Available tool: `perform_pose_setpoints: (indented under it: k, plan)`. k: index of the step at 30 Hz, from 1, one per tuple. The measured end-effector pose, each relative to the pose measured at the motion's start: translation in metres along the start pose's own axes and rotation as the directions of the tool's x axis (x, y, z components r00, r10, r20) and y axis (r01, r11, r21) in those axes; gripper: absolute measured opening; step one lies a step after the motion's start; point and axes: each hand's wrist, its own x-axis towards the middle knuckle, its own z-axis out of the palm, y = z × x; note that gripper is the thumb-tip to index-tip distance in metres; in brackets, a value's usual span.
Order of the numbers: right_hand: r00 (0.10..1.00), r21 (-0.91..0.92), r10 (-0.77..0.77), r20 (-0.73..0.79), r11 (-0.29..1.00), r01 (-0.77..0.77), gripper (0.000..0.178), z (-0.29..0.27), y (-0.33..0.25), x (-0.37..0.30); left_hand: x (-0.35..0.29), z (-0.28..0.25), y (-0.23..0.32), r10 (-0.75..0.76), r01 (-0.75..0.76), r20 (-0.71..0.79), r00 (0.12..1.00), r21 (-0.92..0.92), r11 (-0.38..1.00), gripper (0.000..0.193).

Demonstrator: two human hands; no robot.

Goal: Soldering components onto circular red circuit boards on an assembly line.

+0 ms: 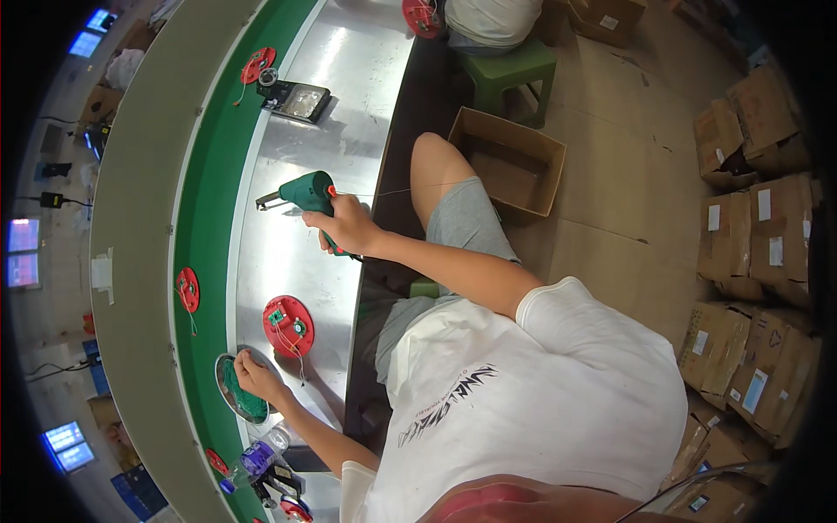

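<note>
My right hand (353,225) is wrapped round the handle of a green soldering gun (305,190), its metal tip pointing away from me above the bench. A thin wire runs from the back of the gun. My left hand (259,379) has its fingers pinched together over a round metal dish (221,397) of small green pieces (248,404); whatever is between the fingertips is too small to make out. Between my hands, close to the left one, a red disc (290,315) with a small green circuit board and thin loose wires lies on the metal bench (270,235).
Along the bench runs a green belt (196,227) carrying more red discs (187,289). A black soldering stand (301,102) sits beyond my right hand. Past the left are a bottle (259,455) and black tools. An open carton (514,161) and a green stool (513,74) with a seated person are nearby.
</note>
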Motion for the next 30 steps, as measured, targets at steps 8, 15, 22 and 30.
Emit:
perform_pose_setpoints:
  k: [8,15,22,30]
  plan:
    - [1.000,0.057,-0.004,-0.007,0.998,0.004,0.027,0.006,0.003,-0.001,0.004,-0.007,-0.010,-0.018,0.018,0.015,1.000,0.027,0.999,0.020]
    - [1.000,0.083,-0.009,-0.007,0.996,0.010,0.027,0.001,0.006,0.000,0.006,0.001,-0.006,-0.057,0.058,0.034,0.998,-0.008,0.998,0.020]
    - [1.000,0.057,-0.021,-0.005,0.998,0.021,0.031,0.001,0.000,-0.001,0.010,-0.004,-0.019,0.025,-0.032,0.052,0.998,0.138,0.990,0.022]
    - [0.996,0.057,0.078,0.036,0.995,-0.080,0.028,0.010,0.002,-0.001,-0.018,-0.001,-0.003,0.222,-0.256,0.131,0.966,0.369,0.893,0.026]
